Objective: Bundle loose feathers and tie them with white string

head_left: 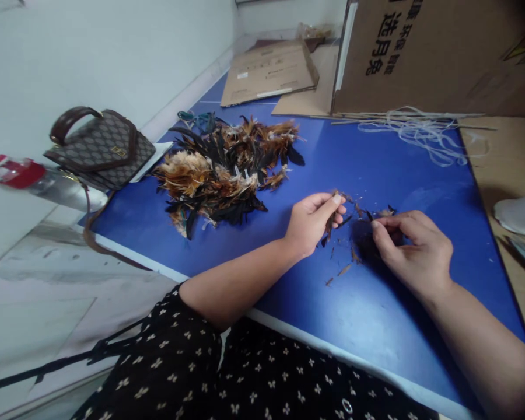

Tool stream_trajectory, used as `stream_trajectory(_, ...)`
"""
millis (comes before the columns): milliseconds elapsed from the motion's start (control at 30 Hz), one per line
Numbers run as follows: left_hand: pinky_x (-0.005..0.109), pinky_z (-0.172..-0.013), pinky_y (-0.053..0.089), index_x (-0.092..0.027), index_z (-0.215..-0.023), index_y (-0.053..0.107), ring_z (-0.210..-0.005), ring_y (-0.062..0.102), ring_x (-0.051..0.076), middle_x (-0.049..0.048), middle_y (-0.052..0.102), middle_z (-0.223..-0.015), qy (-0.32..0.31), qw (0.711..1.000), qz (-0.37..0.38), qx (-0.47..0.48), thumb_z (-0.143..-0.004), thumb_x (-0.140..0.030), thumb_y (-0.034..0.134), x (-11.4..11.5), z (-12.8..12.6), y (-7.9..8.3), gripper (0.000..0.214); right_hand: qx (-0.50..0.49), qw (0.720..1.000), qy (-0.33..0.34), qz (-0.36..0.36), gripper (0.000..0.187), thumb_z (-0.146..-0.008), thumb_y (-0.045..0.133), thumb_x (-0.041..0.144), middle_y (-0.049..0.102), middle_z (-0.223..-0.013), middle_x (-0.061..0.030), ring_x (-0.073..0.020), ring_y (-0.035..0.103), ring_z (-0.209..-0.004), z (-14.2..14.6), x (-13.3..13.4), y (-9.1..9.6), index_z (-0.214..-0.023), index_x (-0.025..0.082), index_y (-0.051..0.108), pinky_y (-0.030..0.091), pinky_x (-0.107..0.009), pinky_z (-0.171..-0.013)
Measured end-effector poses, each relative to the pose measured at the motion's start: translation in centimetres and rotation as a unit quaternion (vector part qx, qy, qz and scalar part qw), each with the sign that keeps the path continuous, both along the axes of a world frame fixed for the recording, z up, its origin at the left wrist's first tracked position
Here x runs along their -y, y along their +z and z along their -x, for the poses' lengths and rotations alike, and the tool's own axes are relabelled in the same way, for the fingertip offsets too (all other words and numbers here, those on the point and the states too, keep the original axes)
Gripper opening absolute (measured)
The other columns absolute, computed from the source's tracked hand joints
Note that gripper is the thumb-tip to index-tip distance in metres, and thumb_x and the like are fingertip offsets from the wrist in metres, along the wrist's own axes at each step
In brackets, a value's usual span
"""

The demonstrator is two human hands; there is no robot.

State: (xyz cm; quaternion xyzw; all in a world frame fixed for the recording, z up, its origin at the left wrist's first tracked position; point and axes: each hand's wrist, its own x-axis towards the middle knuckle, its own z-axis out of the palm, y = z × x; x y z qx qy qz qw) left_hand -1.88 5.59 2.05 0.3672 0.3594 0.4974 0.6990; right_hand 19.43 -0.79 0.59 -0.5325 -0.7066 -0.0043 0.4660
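My left hand (312, 221) is closed around a small bunch of dark feathers (328, 230), whose ends hang below the fingers. To its right, my right hand (413, 245) pinches the tip of a dark feather (370, 216) between thumb and forefinger. A short gap separates the two hands, just above the blue tabletop (289, 315). Loose bits of brown and black feather (345, 270) lie scattered beneath and between them. Further left sits a big pile of feather bunches (227, 175), brown, black and cream, some with pale ties.
A patterned handbag (109, 143) and a red-capped plastic bottle (56, 184) stand at the left edge. White string (415, 131) and thin sticks lie at the back, before a large cardboard box (437, 58). Flattened cardboard (266, 70) rests at the far end.
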Motion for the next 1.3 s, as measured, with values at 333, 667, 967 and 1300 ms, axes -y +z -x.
stream_trajectory(333,0.038,-0.11,0.058,-0.02,-0.105,0.093,-0.103,0.079,0.017,0.0081,0.089,-0.107,-0.104,0.992,-0.071,-0.026,-0.087,-0.055,0.098,0.9,-0.6,-1.7,0.039,-0.043,0.999,0.028,-0.014,0.009,-0.105,0.081,0.028,0.078,-0.083,-0.0025,-0.0202,0.071,-0.072,0.9,0.7,0.9,-0.096,0.028,0.082,0.058,-0.036,-0.067)
stream_trajectory(667,0.041,-0.118,0.057,-0.02,-0.098,0.093,-0.107,0.079,0.019,0.0087,0.089,-0.105,-0.14,0.986,-0.086,-0.006,-0.089,-0.054,0.098,1.0,-0.4,-1.0,0.036,-0.041,0.997,0.05,0.032,0.016,-0.107,0.077,0.038,0.08,-0.084,-0.0051,-0.0221,0.074,-0.073,1.7,1.1,1.4,-0.093,0.03,0.082,0.061,-0.04,-0.068)
stream_trajectory(967,0.031,-0.096,0.058,-0.016,-0.09,0.089,-0.089,0.075,0.014,0.0093,0.086,-0.098,-0.155,0.987,0.028,0.044,-0.089,-0.037,0.1,0.5,0.1,0.2,0.024,-0.068,0.996,0.044,0.039,0.017,-0.108,0.076,0.039,0.08,-0.088,-0.0066,-0.0259,0.076,-0.08,0.3,1.4,1.9,-0.095,0.03,0.082,0.065,-0.046,-0.078)
stream_trajectory(1300,0.039,-0.098,0.064,-0.012,-0.093,0.087,-0.088,0.079,0.017,0.0105,0.084,-0.094,-0.276,0.959,0.031,0.05,-0.076,-0.053,0.109,0.8,0.5,-0.2,0.049,-0.143,0.972,0.125,0.136,0.017,-0.108,0.08,0.041,0.087,-0.11,-0.0083,-0.0265,0.082,-0.101,0.0,1.4,1.7,-0.117,0.03,0.087,0.069,-0.047,-0.095)
